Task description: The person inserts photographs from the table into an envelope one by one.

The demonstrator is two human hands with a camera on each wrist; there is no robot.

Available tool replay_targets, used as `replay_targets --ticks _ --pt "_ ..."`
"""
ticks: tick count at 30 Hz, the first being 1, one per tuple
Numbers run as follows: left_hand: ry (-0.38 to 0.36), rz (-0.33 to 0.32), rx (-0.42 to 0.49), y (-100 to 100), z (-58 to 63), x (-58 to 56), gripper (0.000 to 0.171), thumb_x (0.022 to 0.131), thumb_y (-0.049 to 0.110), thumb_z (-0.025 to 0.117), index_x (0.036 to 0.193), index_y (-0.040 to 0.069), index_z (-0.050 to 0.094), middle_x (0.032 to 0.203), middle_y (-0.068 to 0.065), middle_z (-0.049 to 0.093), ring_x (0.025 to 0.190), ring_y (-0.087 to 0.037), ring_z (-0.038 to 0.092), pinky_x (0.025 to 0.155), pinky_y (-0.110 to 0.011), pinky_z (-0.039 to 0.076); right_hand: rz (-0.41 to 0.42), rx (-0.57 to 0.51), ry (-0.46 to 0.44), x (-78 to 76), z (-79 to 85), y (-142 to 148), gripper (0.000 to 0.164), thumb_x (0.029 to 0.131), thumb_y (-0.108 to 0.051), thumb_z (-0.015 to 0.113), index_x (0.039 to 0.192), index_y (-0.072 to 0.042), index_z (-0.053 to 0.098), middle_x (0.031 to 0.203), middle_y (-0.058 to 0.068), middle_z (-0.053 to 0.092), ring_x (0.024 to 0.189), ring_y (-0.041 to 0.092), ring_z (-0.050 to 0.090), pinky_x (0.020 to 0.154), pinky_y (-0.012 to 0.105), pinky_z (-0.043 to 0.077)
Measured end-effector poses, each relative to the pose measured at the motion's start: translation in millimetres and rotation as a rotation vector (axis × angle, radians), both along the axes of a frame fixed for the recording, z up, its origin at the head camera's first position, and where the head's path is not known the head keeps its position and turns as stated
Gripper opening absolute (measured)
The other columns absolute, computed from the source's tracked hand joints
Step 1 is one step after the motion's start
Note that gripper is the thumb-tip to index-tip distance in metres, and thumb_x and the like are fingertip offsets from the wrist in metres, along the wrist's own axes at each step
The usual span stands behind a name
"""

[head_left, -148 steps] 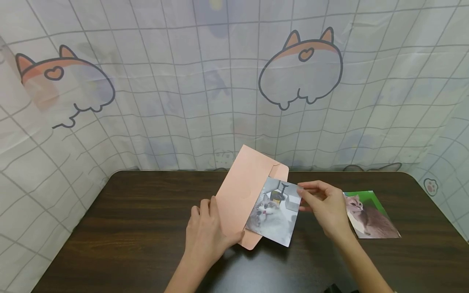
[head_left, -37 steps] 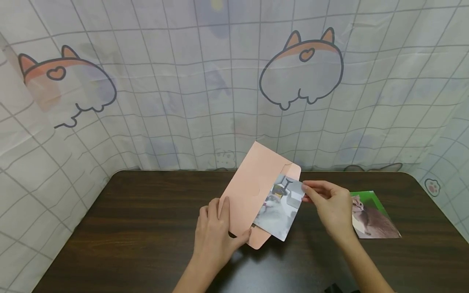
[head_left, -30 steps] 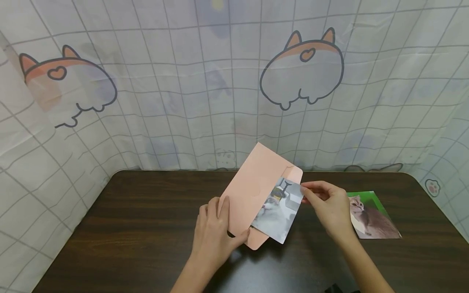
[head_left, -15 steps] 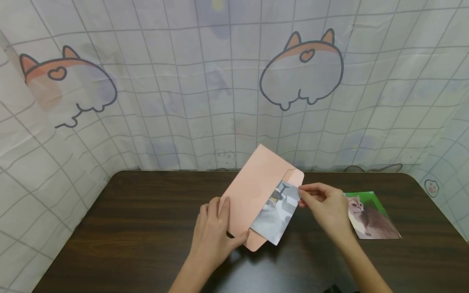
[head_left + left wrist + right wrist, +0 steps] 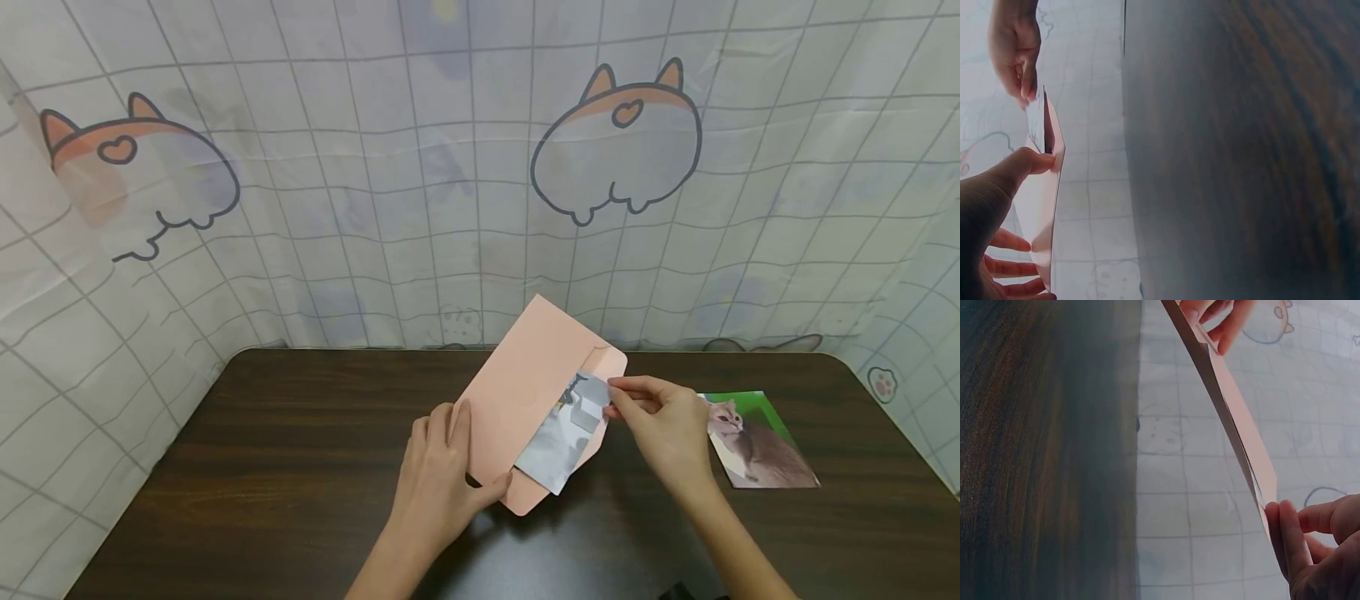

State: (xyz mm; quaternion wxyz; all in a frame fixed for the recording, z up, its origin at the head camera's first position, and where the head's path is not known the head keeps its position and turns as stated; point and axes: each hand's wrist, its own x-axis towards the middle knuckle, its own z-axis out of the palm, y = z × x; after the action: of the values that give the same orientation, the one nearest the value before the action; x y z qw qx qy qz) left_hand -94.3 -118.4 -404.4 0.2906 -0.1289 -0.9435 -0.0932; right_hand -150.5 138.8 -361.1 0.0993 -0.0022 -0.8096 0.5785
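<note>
A pink envelope [image 5: 517, 383] is held tilted above the table, its flap side facing right. My left hand [image 5: 435, 479] grips its lower left part, thumb at the lower edge and fingers along the left side. Partly inside the envelope's opening sits a photo [image 5: 555, 442] with a grey and white picture; its left part is hidden in the pocket. My right hand [image 5: 667, 429] pinches the photo's upper right corner between thumb and fingers. In the left wrist view the photo [image 5: 1036, 122] sticks out of the envelope [image 5: 1038, 200]. Edge-on, the envelope [image 5: 1235, 412] crosses the right wrist view.
A second photo [image 5: 765, 450], a cat on green, lies on the dark wooden table [image 5: 262, 467] to the right of my right hand. A black object [image 5: 678, 592] shows at the bottom edge. A grid-patterned curtain [image 5: 360, 208] hangs behind the table.
The photo has slid left, deeper into the envelope, so less of its picture shows. My right hand followed it slightly left in the last second. Since the earliest frame the envelope has shifted right.
</note>
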Motion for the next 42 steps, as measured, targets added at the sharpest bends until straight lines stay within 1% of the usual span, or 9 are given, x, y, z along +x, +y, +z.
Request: replay_targets --ticks 5,13,17,22,25,28,37,42 --pt "-0.006 -0.007 0.009 1.4 0.4 0.7 0.094 0.067 0.046 0.095 0.135 -0.009 0.061 0.120 -0.020 0.059 0.099 -0.038 0.058 0.084 -0.044 0.056 -0.027 0.031 0.032 0.6 -1.8 -1.7 0.018 0.096 -0.001 0.073 0.110 0.010 0.078 0.090 0.022 0.079 0.063 -0.004 0.071 0.056 0.012 0.050" --pt "-0.015 -0.005 0.011 4.6 -0.3 2.4 0.093 0.068 0.046 0.094 0.137 -0.008 0.060 0.122 -0.019 0.058 0.100 -0.036 0.057 0.083 -0.044 0.056 -0.060 -0.035 0.014 0.2 -4.3 -4.8 0.020 0.097 -0.002 0.072 0.110 0.012 0.076 0.087 0.021 0.079 0.062 -0.007 0.069 0.056 0.012 0.050" --pt "-0.014 -0.011 0.014 5.2 0.2 2.8 0.094 0.068 0.045 0.094 0.137 -0.009 0.060 0.122 -0.020 0.058 0.100 -0.036 0.057 0.085 -0.044 0.055 -0.074 -0.060 0.000 0.1 -5.1 -6.5 0.021 0.098 -0.004 0.072 0.111 0.012 0.076 0.086 0.018 0.079 0.063 -0.006 0.069 0.059 0.012 0.052" --pt "-0.025 -0.023 0.022 6.5 1.6 4.1 0.093 0.070 0.045 0.094 0.138 -0.009 0.060 0.124 -0.020 0.058 0.102 -0.036 0.057 0.088 -0.044 0.055 -0.084 -0.090 -0.017 0.0 -5.1 -7.9 0.023 0.098 -0.004 0.072 0.112 0.013 0.075 0.086 0.017 0.079 0.063 -0.006 0.070 0.066 0.011 0.055" --pt "-0.029 -0.032 0.034 7.0 1.9 4.4 0.093 0.070 0.044 0.094 0.138 -0.009 0.060 0.125 -0.020 0.058 0.102 -0.036 0.057 0.089 -0.044 0.055 -0.088 -0.110 -0.034 -0.3 -4.8 -8.4 0.023 0.098 -0.004 0.072 0.113 0.013 0.075 0.087 0.016 0.080 0.064 -0.005 0.071 0.067 0.012 0.056" --pt "-0.036 -0.040 0.049 7.5 2.5 4.9 0.094 0.070 0.044 0.094 0.139 -0.009 0.059 0.125 -0.021 0.057 0.103 -0.036 0.057 0.088 -0.043 0.055 -0.088 -0.149 -0.055 -0.8 -4.4 -8.9 0.024 0.098 -0.003 0.071 0.114 0.014 0.074 0.085 0.012 0.080 0.064 -0.003 0.072 0.068 0.012 0.056" --pt "-0.058 -0.052 0.094 8.7 5.1 6.8 0.092 0.071 0.043 0.093 0.140 -0.007 0.059 0.127 -0.020 0.056 0.105 -0.036 0.057 0.086 -0.044 0.057 -0.084 -0.289 -0.134 -2.6 -1.5 -9.7 0.028 0.099 0.001 0.067 0.121 0.019 0.068 0.075 -0.006 0.075 0.065 0.001 0.074 0.078 0.012 0.056" --pt "-0.055 -0.057 0.100 8.8 6.7 7.1 0.091 0.071 0.043 0.094 0.139 -0.007 0.059 0.127 -0.019 0.056 0.106 -0.036 0.058 0.086 -0.044 0.058 -0.062 -0.342 -0.179 -3.3 0.5 -6.3 0.033 0.101 0.000 0.066 0.127 0.020 0.064 0.076 -0.009 0.075 0.067 0.002 0.075 0.082 0.012 0.056"
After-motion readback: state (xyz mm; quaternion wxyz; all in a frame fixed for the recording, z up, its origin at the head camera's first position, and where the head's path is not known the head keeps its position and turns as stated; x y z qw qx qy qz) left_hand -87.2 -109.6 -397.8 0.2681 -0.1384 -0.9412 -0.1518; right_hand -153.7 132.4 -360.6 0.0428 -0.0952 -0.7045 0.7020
